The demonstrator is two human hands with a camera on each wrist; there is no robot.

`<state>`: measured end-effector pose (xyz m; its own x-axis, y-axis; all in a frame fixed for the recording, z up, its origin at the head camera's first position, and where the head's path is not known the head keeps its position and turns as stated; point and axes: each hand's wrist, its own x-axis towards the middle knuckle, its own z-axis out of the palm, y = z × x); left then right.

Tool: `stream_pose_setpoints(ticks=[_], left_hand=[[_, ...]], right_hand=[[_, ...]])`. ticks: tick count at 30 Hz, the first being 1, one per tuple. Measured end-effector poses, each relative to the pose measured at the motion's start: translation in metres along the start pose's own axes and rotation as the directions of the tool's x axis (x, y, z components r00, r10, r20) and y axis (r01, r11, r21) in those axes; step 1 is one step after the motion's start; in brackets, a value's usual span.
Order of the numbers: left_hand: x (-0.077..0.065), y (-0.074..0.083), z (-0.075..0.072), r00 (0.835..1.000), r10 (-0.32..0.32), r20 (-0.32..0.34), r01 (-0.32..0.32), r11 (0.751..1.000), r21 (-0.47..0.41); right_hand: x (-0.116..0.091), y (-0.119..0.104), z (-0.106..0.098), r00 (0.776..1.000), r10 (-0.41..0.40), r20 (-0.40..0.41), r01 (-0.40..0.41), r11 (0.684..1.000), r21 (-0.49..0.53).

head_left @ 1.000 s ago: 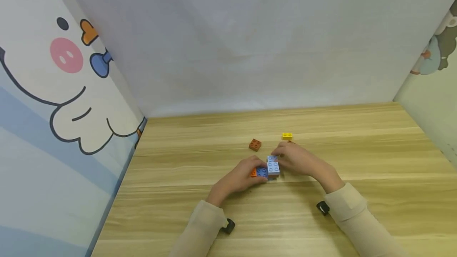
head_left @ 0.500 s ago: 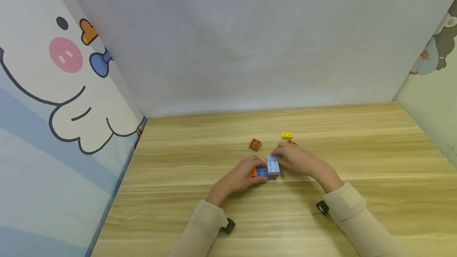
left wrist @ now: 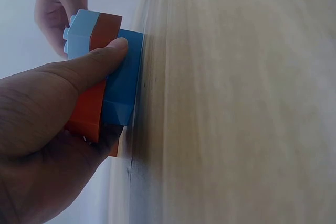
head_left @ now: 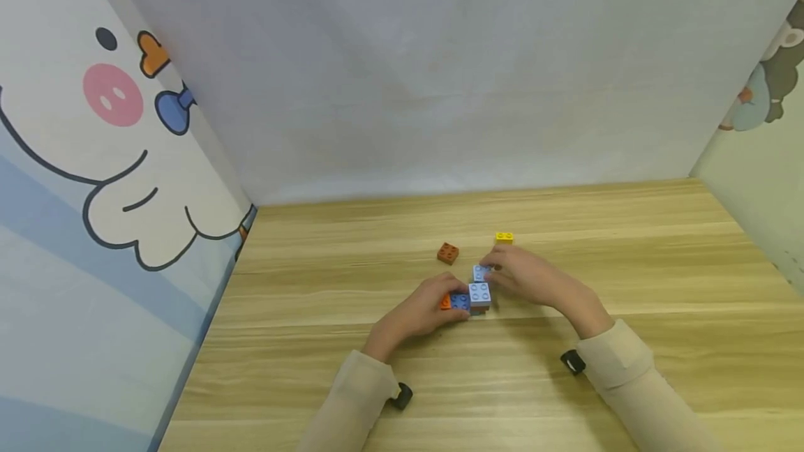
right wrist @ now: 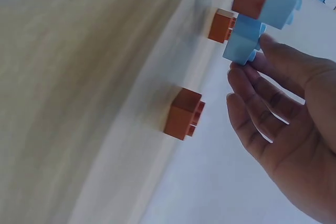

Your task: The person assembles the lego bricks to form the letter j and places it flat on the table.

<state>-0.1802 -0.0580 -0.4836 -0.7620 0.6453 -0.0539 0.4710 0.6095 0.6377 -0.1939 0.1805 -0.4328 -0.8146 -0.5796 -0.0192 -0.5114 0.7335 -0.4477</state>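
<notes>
My left hand (head_left: 427,307) grips a small assembly of toy building bricks low over the table. It has a blue brick (left wrist: 125,85) at the bottom, orange (head_left: 446,301) and brown (left wrist: 106,30) bricks on it, and a light blue brick (head_left: 479,291) on top at the right end. In the left wrist view the thumb presses along its side. Just behind the assembly, my right hand (head_left: 527,276) pinches another light blue brick (right wrist: 244,40) between thumb and fingertips, studs facing up.
A brown brick (head_left: 448,253) lies on the wooden table (head_left: 352,243) beyond the left hand. A yellow brick (head_left: 504,237) sits behind the right hand. The right wrist view shows another reddish-brown brick (right wrist: 184,114) near that hand. A white curtain (head_left: 440,89) hangs at the back.
My right hand has shifted slightly away from me with its light blue brick, which now stands farther from the assembly. The brown brick near the yellow one is now hidden. The left hand stays put.
</notes>
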Motion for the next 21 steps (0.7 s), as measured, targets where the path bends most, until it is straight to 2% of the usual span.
stream_pose_setpoints(ticks=[15,21], left_hand=[[-0.001,0.001,-0.002,1.0,0.017,-0.007,-0.017,1.0,0.003],[-0.003,0.003,-0.004,1.0,0.006,-0.005,-0.006,1.0,-0.006]], right_hand=[[-0.008,-0.015,-0.019,0.997,-0.056,-0.061,0.054,0.998,-0.022],[-0.013,-0.019,-0.021,0.997,-0.058,-0.05,0.056,0.998,-0.037]])
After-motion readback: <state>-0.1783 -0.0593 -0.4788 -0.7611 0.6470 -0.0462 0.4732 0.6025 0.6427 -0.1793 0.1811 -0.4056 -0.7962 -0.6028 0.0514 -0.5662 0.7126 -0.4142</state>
